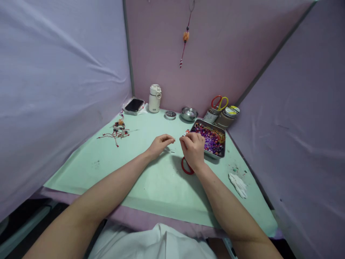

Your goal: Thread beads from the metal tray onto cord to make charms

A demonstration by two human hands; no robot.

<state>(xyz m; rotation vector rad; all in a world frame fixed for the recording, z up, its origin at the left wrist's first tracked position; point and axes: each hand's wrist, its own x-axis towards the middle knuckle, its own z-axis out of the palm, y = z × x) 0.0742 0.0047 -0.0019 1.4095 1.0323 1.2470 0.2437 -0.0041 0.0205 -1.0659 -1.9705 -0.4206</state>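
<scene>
Both hands are raised a little over the middle of the pale green tabletop [159, 183], with a small gap between them. My left hand [161, 144] has thumb and forefinger pinched together at a tiny thing too small to name. Across from it, my right hand [193, 146] is closed, its fingertips also pinched; what they hold, if anything, cannot be made out. Under the right hand lies a pair of red-handled scissors [185, 168], mostly hidden. Just beyond that hand stands a metal tray [224, 147] full of purple, red and dark beads [211, 138].
Beaded cords [120, 129] lie at the left. Along the back stand a phone [134, 105], a white bottle [154, 99], a small dish [170, 114], a metal bowl [189, 113] and jars [228, 117] with scissors. A white cloth [238, 185] lies right. A beaded string [185, 37] hangs behind.
</scene>
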